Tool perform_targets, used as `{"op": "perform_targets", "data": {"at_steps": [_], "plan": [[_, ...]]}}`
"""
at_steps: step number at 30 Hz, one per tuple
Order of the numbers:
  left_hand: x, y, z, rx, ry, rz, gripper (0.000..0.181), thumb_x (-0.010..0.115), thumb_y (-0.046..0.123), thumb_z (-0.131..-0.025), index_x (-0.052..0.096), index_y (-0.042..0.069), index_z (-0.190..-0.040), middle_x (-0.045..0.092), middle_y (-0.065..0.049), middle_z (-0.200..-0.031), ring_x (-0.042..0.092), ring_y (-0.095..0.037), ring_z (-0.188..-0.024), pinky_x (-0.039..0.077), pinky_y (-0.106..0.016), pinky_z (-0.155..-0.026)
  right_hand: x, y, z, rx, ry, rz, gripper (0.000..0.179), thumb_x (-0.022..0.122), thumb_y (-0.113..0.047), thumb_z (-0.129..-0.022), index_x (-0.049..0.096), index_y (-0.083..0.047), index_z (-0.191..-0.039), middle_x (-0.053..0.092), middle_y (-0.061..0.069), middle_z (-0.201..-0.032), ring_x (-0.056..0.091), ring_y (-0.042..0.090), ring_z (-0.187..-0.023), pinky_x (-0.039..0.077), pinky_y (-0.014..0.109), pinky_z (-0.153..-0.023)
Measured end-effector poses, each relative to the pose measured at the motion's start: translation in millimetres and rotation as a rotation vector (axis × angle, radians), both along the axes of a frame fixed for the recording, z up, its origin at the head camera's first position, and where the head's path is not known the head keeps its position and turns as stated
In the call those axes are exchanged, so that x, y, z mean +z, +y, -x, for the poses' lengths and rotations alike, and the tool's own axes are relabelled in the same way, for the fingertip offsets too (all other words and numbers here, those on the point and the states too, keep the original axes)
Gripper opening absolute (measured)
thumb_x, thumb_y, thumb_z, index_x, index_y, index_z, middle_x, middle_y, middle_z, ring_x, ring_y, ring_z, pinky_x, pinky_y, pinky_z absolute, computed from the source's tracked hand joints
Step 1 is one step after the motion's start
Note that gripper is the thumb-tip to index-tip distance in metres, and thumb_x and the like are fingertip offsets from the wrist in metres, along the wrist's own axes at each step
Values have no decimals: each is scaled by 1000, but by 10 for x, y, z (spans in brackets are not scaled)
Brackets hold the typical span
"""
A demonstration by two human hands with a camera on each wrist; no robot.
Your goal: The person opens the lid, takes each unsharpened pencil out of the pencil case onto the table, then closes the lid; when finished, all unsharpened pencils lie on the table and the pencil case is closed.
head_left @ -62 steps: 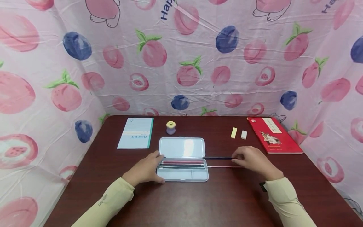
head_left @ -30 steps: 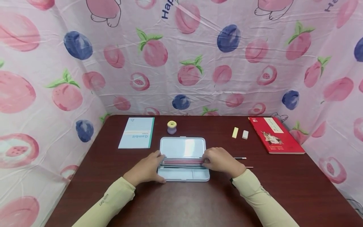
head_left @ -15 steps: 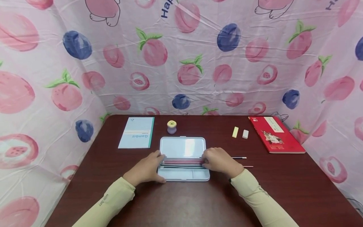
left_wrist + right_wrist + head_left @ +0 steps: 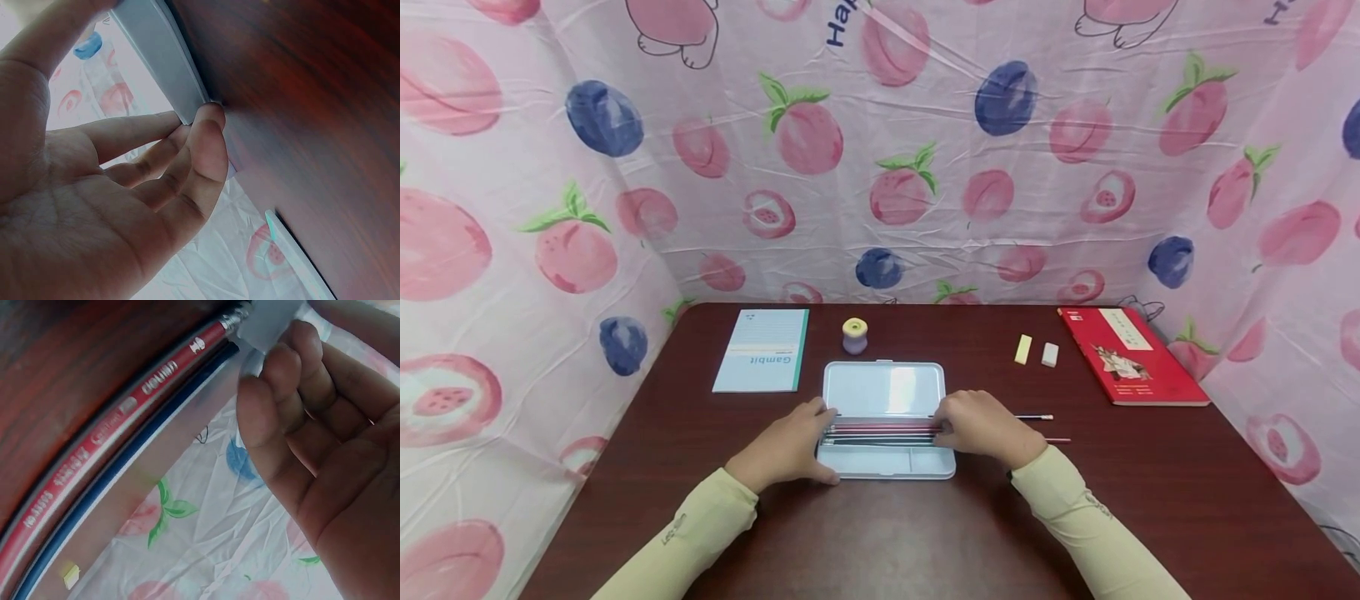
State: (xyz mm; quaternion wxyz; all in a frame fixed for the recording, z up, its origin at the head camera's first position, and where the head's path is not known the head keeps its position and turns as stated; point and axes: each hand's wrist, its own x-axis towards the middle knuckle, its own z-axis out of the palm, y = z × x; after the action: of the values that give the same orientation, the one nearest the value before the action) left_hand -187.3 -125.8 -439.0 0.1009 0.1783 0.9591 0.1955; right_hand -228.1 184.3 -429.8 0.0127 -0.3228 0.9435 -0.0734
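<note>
An open pale blue pencil case [image 4: 880,463] lies on the dark table with its lid [image 4: 861,390] tipped back. Several red and dark pencils [image 4: 880,435] lie in its long rear compartment. My left hand [image 4: 785,444] holds the left end, thumb at the front corner and fingers toward the back. At the right end, my right hand [image 4: 981,427] grips the case with curled fingers beside the pencils; its fingertips are partly hidden in the head view. Under the right wrist, a dark blue pencil [image 4: 119,465] and a red pencil [image 4: 115,425] lie on the table.
A pale blue notebook [image 4: 760,350] lies behind the left hand. Behind the case stands a small yellow and purple round object [image 4: 854,337]. A yellow block [image 4: 1023,349], a white eraser [image 4: 1050,355] and a red book [image 4: 1131,358] are at the back right. Patterned cloth [image 4: 880,150] surrounds the table.
My right hand has moved left from the two pencils on the table to the right end of the case. The left hand stays at the left end. The last half second shows little movement.
</note>
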Motion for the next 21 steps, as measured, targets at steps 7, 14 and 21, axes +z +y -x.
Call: {"op": "perform_targets", "data": {"at_steps": [7,14,21], "plan": [[5,1,-3,-4,2,3,99,101,40,-71,57,3,-151,60,-14,-136,58,-23,-112,57,-45,-105,3,-4,1,22,-12,9,13,91,-14,-82,86,-11,-94,79,1,-82,51,6,-62,48,24,-62],[-1,1,-1,-7,7,1,99,101,39,-71,58,2,-151,60,-15,-135,58,-23,-112,57,-46,-105,-48,-1,-1,79,117,-42,9,91,-16,-82,86,-13,-88,77,-2,-75,54,6,-59,51,26,-60],[-5,-1,4,-12,10,-4,99,101,39,-70,57,2,-151,60,-14,-134,58,-23,-111,57,-44,-103,-76,-5,-8,127,205,-59,7,90,-15,-82,85,-13,-87,75,-1,-73,53,6,-57,49,25,-58]]}}
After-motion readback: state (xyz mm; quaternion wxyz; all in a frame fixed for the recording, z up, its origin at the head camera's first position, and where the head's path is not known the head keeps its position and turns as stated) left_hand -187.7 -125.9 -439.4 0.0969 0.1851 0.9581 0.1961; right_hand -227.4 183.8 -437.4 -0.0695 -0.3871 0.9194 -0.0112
